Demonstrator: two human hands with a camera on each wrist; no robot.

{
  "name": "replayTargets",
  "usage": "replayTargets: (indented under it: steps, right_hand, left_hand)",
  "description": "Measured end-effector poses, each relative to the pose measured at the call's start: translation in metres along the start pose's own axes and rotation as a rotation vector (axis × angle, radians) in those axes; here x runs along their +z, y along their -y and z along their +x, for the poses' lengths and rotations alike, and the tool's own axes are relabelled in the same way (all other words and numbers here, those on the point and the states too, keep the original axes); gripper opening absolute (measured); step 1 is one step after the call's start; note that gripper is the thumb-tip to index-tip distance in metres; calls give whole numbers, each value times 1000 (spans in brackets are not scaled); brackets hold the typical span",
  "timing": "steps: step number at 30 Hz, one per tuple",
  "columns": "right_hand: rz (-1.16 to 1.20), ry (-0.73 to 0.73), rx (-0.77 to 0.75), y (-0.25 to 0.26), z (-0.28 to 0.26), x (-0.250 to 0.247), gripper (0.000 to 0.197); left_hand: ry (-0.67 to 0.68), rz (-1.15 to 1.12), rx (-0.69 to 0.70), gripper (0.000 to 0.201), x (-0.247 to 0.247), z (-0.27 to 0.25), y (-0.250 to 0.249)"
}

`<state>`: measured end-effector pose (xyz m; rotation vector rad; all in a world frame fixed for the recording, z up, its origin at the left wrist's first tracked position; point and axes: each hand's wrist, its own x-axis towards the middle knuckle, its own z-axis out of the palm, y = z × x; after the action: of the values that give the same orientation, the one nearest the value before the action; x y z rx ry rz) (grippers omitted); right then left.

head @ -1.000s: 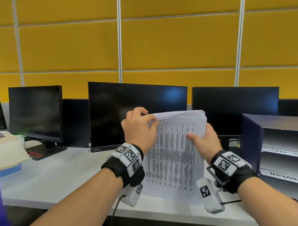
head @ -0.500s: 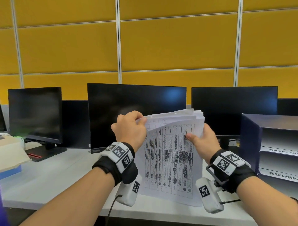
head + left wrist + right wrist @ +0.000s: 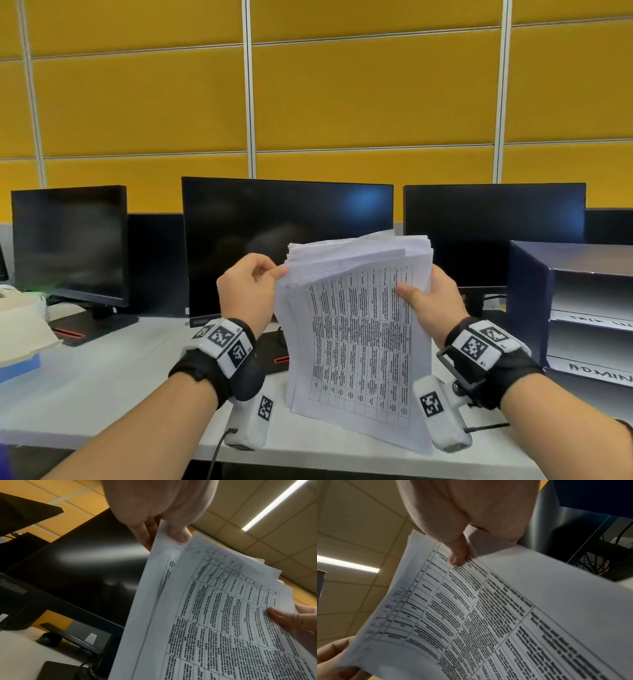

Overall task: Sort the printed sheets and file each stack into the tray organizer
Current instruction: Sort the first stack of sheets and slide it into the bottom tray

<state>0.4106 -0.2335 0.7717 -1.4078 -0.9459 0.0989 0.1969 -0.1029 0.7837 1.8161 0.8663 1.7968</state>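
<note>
Stack of printed sheets (image 3: 359, 342) is held upright in the air over the front edge of the white desk (image 3: 85, 387), between both hands, printed table facing the person. Right hand (image 3: 435, 305) grips the stack's right edge near the top: thumb lies across the front page, the other fingers are behind the paper and hidden. Left hand (image 3: 250, 291) pinches the top left corner of the front sheets between thumb and curled fingers, and peels them away from the rest, so the top of the stack fans open and page edges show in layers. In the left wrist view the thumb tip sits on the corner of the front page (image 3: 214, 615) and a finger is behind it; the front page bows outward. The right wrist view shows the right thumb pressed on the table grid near the sheet's edge, and faint red handwriting along the top margin of the page (image 3: 488, 615); I cannot read it reliably. Bottom edge of the stack hangs near the desk; contact cannot be told. Tray organizer (image 3: 579, 308), dark blue, stands on the desk to the right of the stack, apart from it, with open shelves facing the person; the lower label reads "ADMIN", the one above is too blurred. Three dark monitors (image 3: 287, 246) stand behind the stack, against a yellow panel wall (image 3: 342, 96).
</note>
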Motion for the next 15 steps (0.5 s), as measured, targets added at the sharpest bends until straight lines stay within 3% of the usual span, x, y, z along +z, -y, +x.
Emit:
replayTargets:
  steps: [3, 7, 15]
  right_hand:
    - [2, -5, 3, -1, 1, 0, 36]
    - [22, -8, 7, -3, 0, -1, 34]
    - [16, -7, -4, -6, 2, -2, 35]
  left_hand:
    - [-63, -59, -18, 11, -3, 4, 3]
    - [49, -88, -43, 23, -3, 1, 11]
    - [41, 30, 3, 3, -1, -3, 25]
